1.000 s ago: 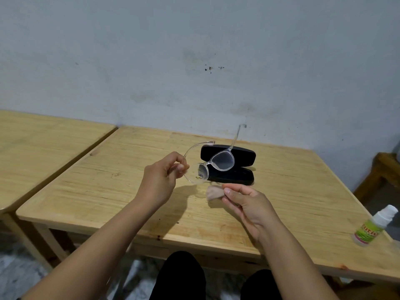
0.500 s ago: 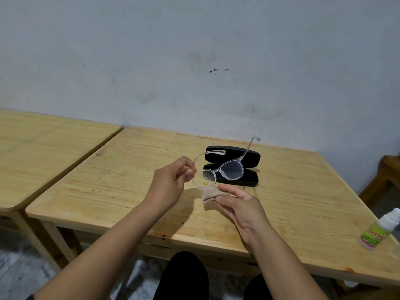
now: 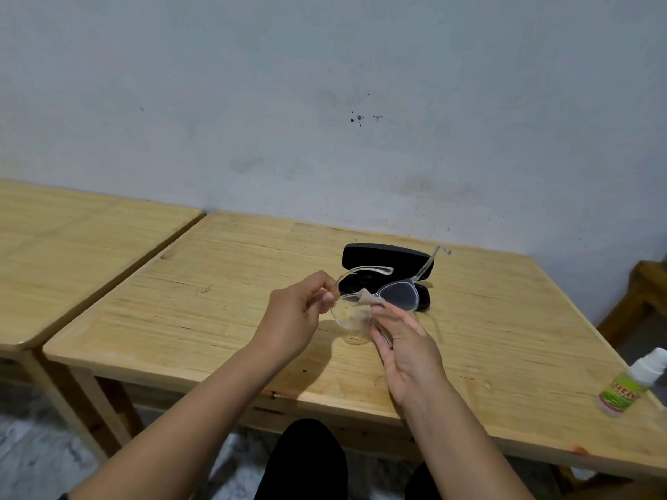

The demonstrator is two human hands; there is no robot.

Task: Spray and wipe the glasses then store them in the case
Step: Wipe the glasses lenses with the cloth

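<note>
My left hand (image 3: 294, 315) pinches the left corner of the clear-framed glasses (image 3: 399, 294) and holds them above the table with the temples unfolded. My right hand (image 3: 406, 350) grips a small beige cloth (image 3: 368, 300) and presses it against the left lens, near the bridge. Behind the glasses an open black case (image 3: 388, 256) lies on the wooden table (image 3: 216, 283), partly hidden by the frame. A small white and green spray bottle (image 3: 630, 386) stands at the table's right edge, away from both hands.
A second wooden table (image 3: 72, 243) adjoins on the left with a narrow gap between. A grey wall rises behind. A wooden bench or stool (image 3: 642, 294) shows at the far right. My dark-clad legs sit under the near edge.
My right hand has raised the cloth from below the glasses up onto the left lens. The glasses have tipped flatter and lower in my left hand.
</note>
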